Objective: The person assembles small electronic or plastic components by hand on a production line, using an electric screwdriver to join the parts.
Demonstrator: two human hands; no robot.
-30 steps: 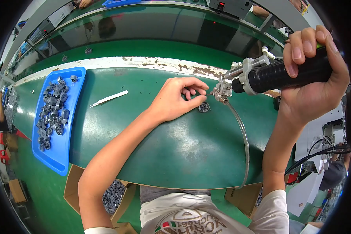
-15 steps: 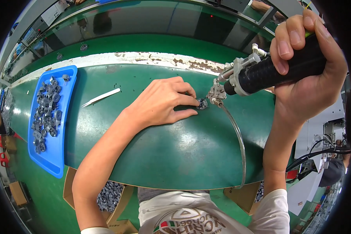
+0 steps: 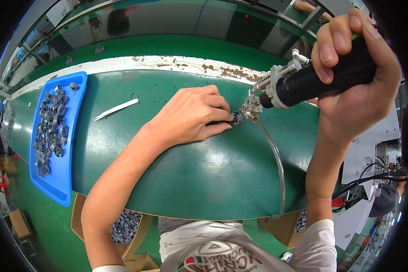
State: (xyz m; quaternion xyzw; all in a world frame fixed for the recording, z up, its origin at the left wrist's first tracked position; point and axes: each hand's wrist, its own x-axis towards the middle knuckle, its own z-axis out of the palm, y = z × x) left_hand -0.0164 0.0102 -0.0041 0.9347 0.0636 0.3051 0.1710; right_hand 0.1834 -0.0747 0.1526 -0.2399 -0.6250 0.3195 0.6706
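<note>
With its fingertips my left hand (image 3: 195,114) grips the edge of a small round grey part (image 3: 236,118) on the green table (image 3: 204,181). Dark pieces show inside that part. My right hand (image 3: 356,68) is wrapped round the black body of a handheld screwdriver (image 3: 303,86), held tilted from the upper right. Its metal nose (image 3: 251,106) sits right beside the round part; whether the tip touches it I cannot tell. A clear tube (image 3: 276,165) hangs from the nose and curves toward the table's near edge.
On the left stands a blue tray (image 3: 67,181) with several round grey parts. White tweezers (image 3: 118,109) lie between it and my left hand, near scattered tiny dark screws. Boxes of grey parts (image 3: 126,226) stand below the near edge. Beyond the worn white strip (image 3: 167,63) runs a green belt.
My whole view has shifted slightly. The left hand keeps its grip on the round part, which sits a touch closer to the screwdriver's nose. The right hand's grip is unchanged.
</note>
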